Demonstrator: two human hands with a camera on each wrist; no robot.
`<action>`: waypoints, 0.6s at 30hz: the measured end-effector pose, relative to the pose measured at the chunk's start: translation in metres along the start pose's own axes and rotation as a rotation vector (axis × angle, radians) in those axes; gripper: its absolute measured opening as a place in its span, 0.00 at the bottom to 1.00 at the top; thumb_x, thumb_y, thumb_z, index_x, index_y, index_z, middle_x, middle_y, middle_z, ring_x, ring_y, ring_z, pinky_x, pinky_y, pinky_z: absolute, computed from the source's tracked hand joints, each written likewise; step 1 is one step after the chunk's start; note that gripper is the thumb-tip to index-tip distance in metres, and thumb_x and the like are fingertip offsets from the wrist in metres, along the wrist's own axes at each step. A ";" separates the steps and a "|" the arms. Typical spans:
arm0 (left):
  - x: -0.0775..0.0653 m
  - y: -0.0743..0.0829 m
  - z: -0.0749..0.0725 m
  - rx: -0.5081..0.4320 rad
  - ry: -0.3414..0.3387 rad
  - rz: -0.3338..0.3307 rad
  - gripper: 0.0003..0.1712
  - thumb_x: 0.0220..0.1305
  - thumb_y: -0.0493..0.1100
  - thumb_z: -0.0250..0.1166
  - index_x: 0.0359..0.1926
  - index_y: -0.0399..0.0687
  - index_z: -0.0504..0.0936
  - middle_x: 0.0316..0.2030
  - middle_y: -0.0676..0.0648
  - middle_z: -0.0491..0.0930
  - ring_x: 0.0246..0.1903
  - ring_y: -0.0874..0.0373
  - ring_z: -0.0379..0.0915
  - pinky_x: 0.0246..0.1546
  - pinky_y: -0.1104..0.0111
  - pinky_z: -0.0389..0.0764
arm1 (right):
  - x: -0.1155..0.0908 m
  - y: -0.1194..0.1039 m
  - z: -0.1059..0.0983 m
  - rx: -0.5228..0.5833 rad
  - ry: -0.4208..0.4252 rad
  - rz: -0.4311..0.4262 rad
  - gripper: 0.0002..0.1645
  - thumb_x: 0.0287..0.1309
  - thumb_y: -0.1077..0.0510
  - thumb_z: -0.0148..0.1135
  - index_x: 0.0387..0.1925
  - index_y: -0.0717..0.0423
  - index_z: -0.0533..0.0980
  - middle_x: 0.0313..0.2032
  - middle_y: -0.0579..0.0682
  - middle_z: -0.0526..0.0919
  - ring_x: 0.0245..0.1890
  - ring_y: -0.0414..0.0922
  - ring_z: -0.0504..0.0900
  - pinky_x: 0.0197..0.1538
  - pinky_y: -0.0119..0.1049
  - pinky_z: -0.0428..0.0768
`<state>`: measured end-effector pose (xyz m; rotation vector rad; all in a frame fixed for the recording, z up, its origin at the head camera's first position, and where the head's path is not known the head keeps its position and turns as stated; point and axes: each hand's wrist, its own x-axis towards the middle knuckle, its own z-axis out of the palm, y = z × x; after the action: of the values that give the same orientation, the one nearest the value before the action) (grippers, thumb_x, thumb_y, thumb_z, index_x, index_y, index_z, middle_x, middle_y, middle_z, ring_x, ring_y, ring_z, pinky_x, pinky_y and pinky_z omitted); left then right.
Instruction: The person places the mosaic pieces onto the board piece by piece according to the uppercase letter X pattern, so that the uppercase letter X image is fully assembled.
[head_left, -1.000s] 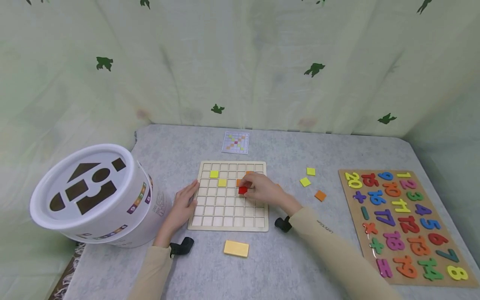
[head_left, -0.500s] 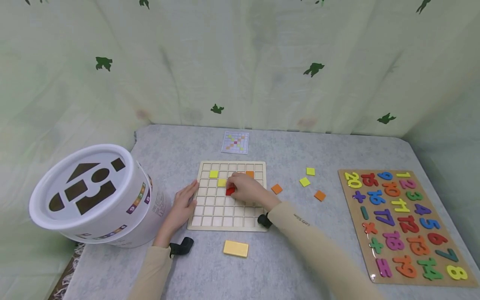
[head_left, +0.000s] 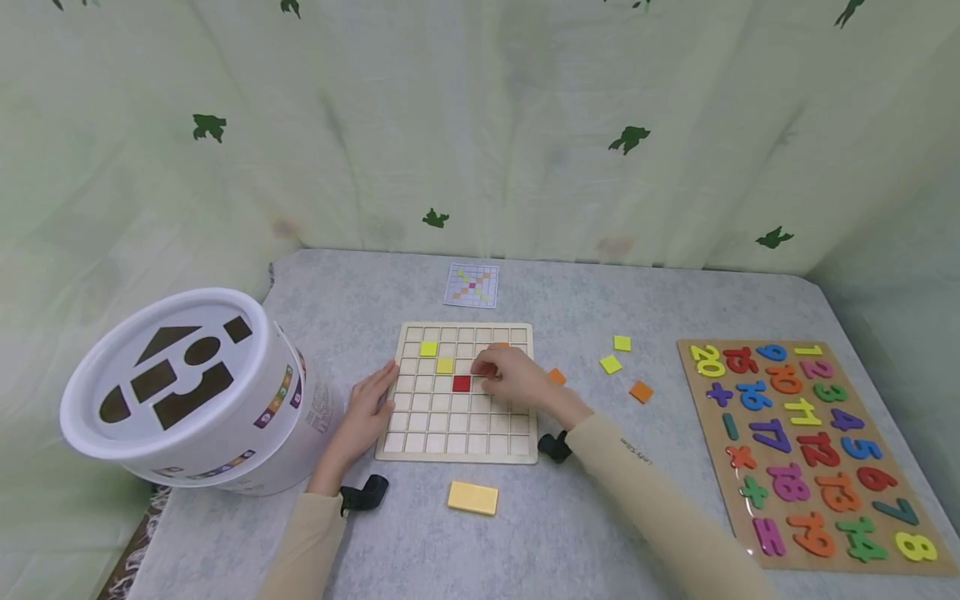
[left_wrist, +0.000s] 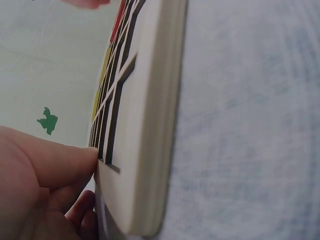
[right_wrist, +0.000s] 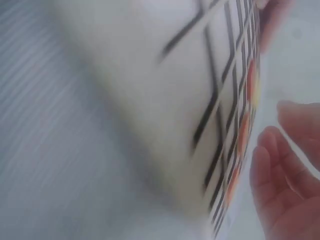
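Observation:
A wooden grid board (head_left: 457, 456) lies on the table, its squares marked off by thin ridges. A red square tile (head_left: 461, 383) sits in a cell near the middle. Two yellow square tiles (head_left: 428, 348) lie diagonally up and left of it. Over the board's right half is my right hand (head_left: 517, 379), thumb and fingertips apart with nothing between them in the right wrist view. Beneath it are orange square tiles (right_wrist: 243, 132), partly hidden in the head view. My left hand (head_left: 365, 417) rests against the board's left edge, thumb touching it in the left wrist view.
Loose yellow tiles (head_left: 622, 342) and orange tiles (head_left: 641, 391) lie right of the board. A pattern card (head_left: 471, 286) is behind it, a pale yellow block (head_left: 472, 497) in front. A white bucket (head_left: 300, 433) stands left; a number puzzle board (head_left: 705, 408) lies right.
My right hand carried the red tile leftward, set it in the cell near the middle and let go. It has since drawn back to the right. The left hand stays put.

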<state>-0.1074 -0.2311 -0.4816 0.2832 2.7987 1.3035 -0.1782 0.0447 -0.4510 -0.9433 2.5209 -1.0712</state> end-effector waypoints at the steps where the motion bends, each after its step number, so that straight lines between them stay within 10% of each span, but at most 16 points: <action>1: 0.000 0.000 0.000 0.002 0.003 0.004 0.30 0.65 0.25 0.49 0.69 0.28 0.57 0.71 0.35 0.51 0.68 0.36 0.40 0.64 0.42 0.46 | -0.005 0.004 -0.005 0.026 0.016 0.001 0.11 0.56 0.69 0.60 0.42 0.60 0.79 0.38 0.49 0.80 0.37 0.42 0.75 0.42 0.34 0.76; 10: 0.000 0.001 0.001 0.008 0.003 0.005 0.30 0.65 0.25 0.49 0.68 0.28 0.57 0.71 0.35 0.51 0.68 0.35 0.40 0.64 0.42 0.45 | -0.056 0.047 -0.049 0.103 0.141 0.130 0.13 0.55 0.69 0.60 0.44 0.62 0.79 0.44 0.53 0.81 0.43 0.49 0.77 0.46 0.43 0.77; 18: 0.000 0.000 0.001 0.015 0.003 0.005 0.30 0.65 0.26 0.49 0.69 0.28 0.57 0.71 0.35 0.51 0.68 0.36 0.40 0.64 0.42 0.46 | -0.074 0.067 -0.050 0.066 0.083 0.127 0.19 0.51 0.73 0.60 0.45 0.59 0.79 0.46 0.51 0.81 0.51 0.50 0.75 0.53 0.49 0.73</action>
<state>-0.1071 -0.2307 -0.4822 0.2894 2.8127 1.2858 -0.1756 0.1559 -0.4660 -0.7247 2.5553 -1.1682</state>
